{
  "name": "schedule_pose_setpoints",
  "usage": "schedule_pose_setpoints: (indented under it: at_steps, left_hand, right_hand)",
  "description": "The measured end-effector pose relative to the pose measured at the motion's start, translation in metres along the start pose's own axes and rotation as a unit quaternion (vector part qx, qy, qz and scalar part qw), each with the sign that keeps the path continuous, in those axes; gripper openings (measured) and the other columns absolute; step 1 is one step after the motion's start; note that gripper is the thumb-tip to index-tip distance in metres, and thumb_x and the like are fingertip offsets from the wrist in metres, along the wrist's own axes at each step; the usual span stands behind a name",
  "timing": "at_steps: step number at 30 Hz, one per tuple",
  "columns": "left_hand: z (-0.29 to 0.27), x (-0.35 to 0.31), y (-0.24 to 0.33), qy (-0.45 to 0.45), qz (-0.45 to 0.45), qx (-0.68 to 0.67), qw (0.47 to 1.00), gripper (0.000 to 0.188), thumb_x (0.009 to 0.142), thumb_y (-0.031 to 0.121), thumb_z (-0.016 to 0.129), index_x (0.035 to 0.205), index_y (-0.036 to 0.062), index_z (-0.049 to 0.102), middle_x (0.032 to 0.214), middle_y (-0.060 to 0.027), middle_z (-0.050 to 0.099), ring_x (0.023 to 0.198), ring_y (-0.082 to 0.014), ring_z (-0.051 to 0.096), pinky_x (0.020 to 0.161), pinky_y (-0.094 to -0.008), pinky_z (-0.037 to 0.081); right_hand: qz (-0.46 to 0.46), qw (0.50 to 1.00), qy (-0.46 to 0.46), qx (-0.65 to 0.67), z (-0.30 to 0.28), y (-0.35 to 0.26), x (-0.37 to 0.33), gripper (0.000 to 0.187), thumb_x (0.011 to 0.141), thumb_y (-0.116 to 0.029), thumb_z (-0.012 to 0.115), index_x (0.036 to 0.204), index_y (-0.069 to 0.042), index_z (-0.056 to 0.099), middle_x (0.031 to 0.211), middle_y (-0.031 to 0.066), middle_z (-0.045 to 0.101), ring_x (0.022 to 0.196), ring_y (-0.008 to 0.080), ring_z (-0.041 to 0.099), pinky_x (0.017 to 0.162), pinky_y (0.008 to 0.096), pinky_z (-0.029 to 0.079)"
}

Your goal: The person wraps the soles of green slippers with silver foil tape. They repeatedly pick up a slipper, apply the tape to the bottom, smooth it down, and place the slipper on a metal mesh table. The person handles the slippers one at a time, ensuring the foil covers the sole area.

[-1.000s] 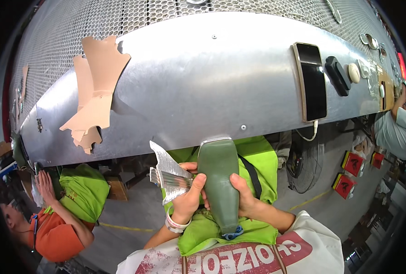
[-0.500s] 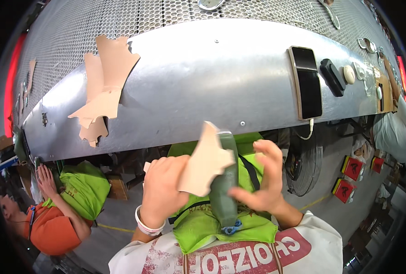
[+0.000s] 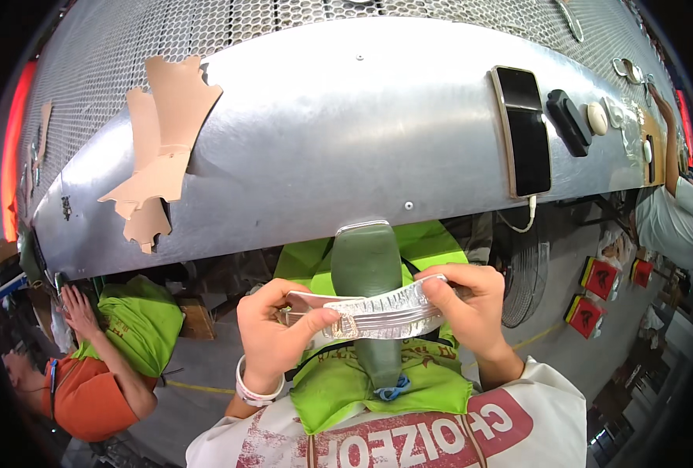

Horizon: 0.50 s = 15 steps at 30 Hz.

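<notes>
A shiny silver shoe strap piece (image 3: 389,313), ridged and with stitched-looking lines, stretches in a shallow curve between my hands. My left hand (image 3: 278,324) pinches its left end, the thumb lying on the silver face. At the other end, my right hand (image 3: 471,304) grips it between thumb and fingers. Behind and below the strap stands a dark green shoe last (image 3: 367,261) against my lime-green apron (image 3: 307,402), its wide end close to the bench edge and a blue tie at its lower end. The strap hides the last's middle.
Several beige cut pieces (image 3: 176,109) lie overlapped on the metal bench (image 3: 299,148). To the right are a phone (image 3: 527,132) with a cable, a black case (image 3: 569,123) and a white oval item (image 3: 597,119). Co-workers sit on both sides; a fan (image 3: 527,273) stands below.
My right hand, open beside the last before, now grips the strap's right end. The piece in my left hand showed a beige face; now a silver face shows, stretched across the last.
</notes>
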<state>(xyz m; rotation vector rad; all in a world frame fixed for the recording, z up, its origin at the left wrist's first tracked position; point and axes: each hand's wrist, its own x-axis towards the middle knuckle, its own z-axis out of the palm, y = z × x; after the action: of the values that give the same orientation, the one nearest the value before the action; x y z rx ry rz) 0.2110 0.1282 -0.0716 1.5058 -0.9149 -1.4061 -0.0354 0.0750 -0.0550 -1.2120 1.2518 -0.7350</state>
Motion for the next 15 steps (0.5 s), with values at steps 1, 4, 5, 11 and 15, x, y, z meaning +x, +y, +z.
schedule_pose_setpoints:
  at_steps: [1, 4, 5, 11, 15]
  left_hand:
    - [0.004, -0.001, -0.004, 0.025, -0.013, -0.007, 1.000, 0.019, 0.078, 0.003, 0.079, 0.089, -0.0050, 0.065, 0.073, -0.0055, 0.068, 0.065, -0.0070, 0.060, 0.057, -0.0219, 0.047]
    - [0.016, 0.001, -0.018, 0.091, -0.010, -0.011, 0.996, 0.015, 0.086, 0.005, 0.072, 0.092, -0.0066, 0.064, 0.076, -0.0041, 0.066, 0.068, -0.0067, 0.058, 0.061, -0.0211, 0.046]
    - [0.019, 0.004, -0.023, 0.097, -0.011, -0.025, 0.995, 0.015, 0.088, 0.006, 0.071, 0.093, -0.0068, 0.064, 0.077, -0.0042, 0.066, 0.069, -0.0067, 0.058, 0.062, -0.0210, 0.046]
    - [0.030, 0.011, -0.043, 0.129, -0.021, -0.054, 0.990, 0.019, 0.095, 0.012, 0.064, 0.098, -0.0073, 0.065, 0.080, -0.0044, 0.065, 0.072, -0.0073, 0.057, 0.064, -0.0217, 0.046]
    - [0.030, 0.017, -0.043, 0.107, -0.061, -0.033, 0.992, 0.024, 0.098, 0.015, 0.060, 0.098, -0.0079, 0.065, 0.079, -0.0048, 0.066, 0.070, -0.0088, 0.059, 0.063, -0.0225, 0.047]
  right_hand:
    - [0.017, 1.000, 0.016, 0.001, 0.003, 0.003, 0.000, 0.017, 0.091, -0.011, 0.067, 0.095, 0.006, 0.070, 0.074, 0.0069, 0.068, 0.064, 0.0088, 0.060, 0.057, 0.0232, 0.045]
    - [0.064, 0.997, 0.038, -0.008, 0.005, 0.014, 0.003, 0.020, 0.094, -0.012, 0.063, 0.102, 0.006, 0.069, 0.083, 0.0057, 0.068, 0.072, 0.0090, 0.060, 0.063, 0.0224, 0.046]
    - [0.062, 0.997, 0.052, 0.007, 0.006, 0.020, 0.005, 0.020, 0.094, -0.012, 0.062, 0.102, 0.006, 0.069, 0.084, 0.0061, 0.068, 0.073, 0.0091, 0.060, 0.064, 0.0223, 0.046]
    - [0.063, 0.995, 0.064, 0.051, 0.015, 0.038, 0.020, 0.023, 0.096, -0.013, 0.060, 0.103, 0.007, 0.069, 0.090, 0.0078, 0.067, 0.080, 0.0096, 0.059, 0.070, 0.0225, 0.047]
    - [0.111, 0.989, 0.030, 0.097, 0.015, 0.047, 0.024, 0.024, 0.096, -0.015, 0.062, 0.101, 0.007, 0.070, 0.087, 0.0058, 0.068, 0.078, 0.0091, 0.059, 0.070, 0.0230, 0.048]
